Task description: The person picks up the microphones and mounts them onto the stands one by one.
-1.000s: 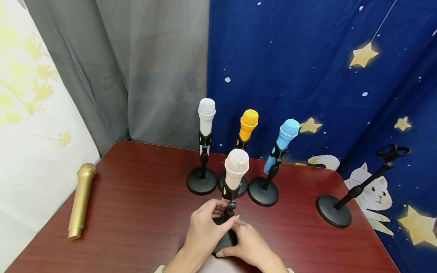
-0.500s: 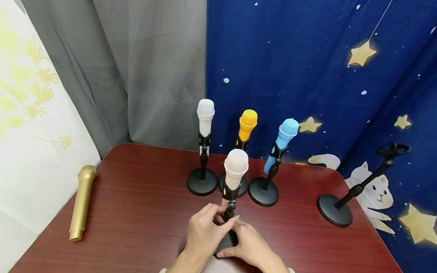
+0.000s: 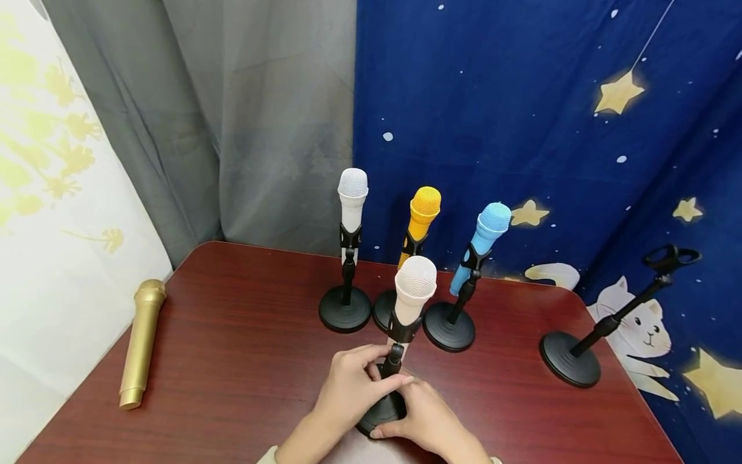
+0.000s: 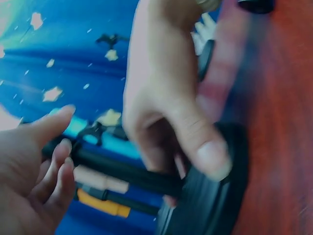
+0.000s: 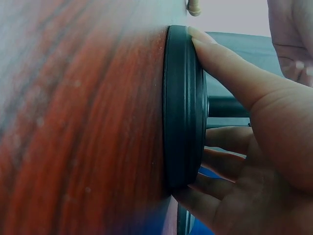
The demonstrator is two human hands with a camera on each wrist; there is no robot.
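At the front of the table, a pale pinkish-white microphone point(image 3: 414, 287) sits in the clip of a black desk stand point(image 3: 382, 412), leaning slightly right. My left hand point(image 3: 350, 386) holds the stand's short pole point(image 4: 129, 172) near its joint, thumb and fingers on either side. Low on the right, my right hand point(image 3: 426, 415) grips the round base point(image 5: 183, 107), its thumb over the near rim and fingers round the far side. The base stands flat on the wood in the right wrist view. My hands hide part of the pole.
Behind stand white point(image 3: 351, 200), yellow point(image 3: 424, 209) and blue point(image 3: 489, 229) microphones on black stands. A gold microphone point(image 3: 142, 345) lies at the table's left edge. At right, a black stand point(image 3: 570, 359) has a bare clip. Curtains point(image 3: 284, 129) hang behind the table point(image 3: 249, 361).
The pale microphone and its clip have swung a little to the right, now leaning that way. My left hand has shifted slightly with the pole; my right hand stays on the base.
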